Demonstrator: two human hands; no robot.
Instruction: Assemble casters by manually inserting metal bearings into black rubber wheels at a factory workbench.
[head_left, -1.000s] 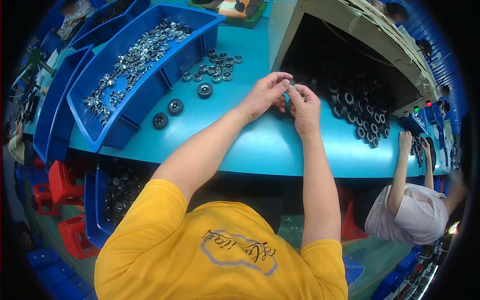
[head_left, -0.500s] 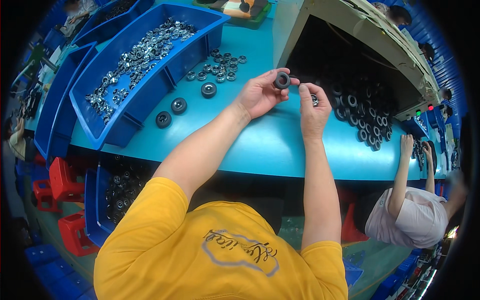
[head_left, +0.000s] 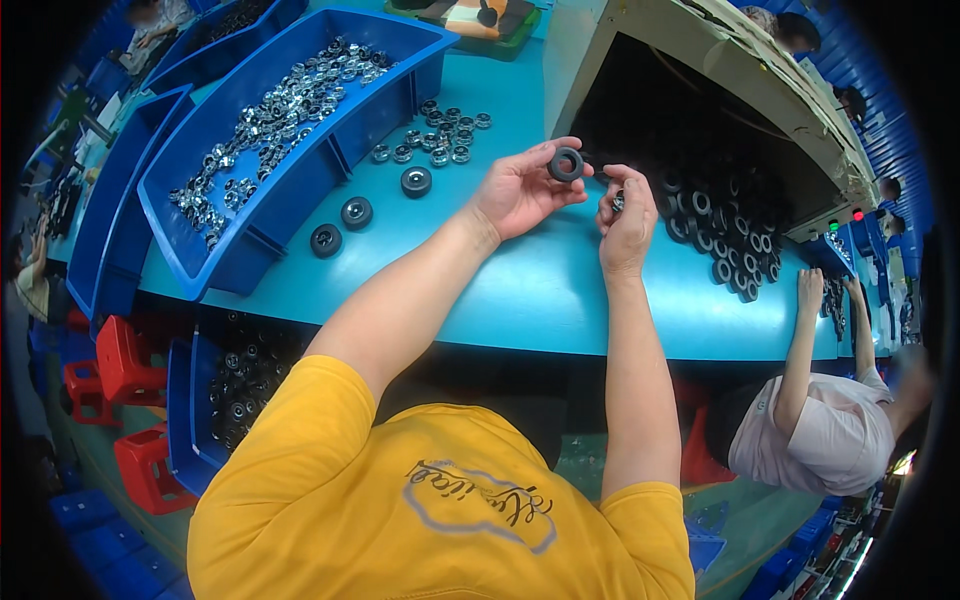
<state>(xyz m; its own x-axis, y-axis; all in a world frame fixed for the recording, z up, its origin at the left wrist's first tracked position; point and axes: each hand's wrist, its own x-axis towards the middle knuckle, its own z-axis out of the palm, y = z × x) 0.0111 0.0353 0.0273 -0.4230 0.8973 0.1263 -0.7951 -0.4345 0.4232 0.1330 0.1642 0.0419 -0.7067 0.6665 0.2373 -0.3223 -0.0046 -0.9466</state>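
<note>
Between the thumb and fingers of my left hand is a small black rubber tire, its round hole facing up at me. Close by on the right, my right hand curls its fingers round a shiny chrome wheel hub, partly hidden by them. Both hands are held above the turquoise table. Three wheels with tires on them stand in a slanting row to the left, one of them a black-tired wheel. Beyond these lies a cluster of loose chrome hubs.
A blue bin of chrome hubs stands at left. Right of my hands, black tires spill from a pale box-like housing. Below the table edge sits a bin of dark wheels. A co-worker sits at right.
My right hand has turned and its fingers have curled further round the hub, shifting slightly left. My left hand keeps the tire in nearly the same place.
</note>
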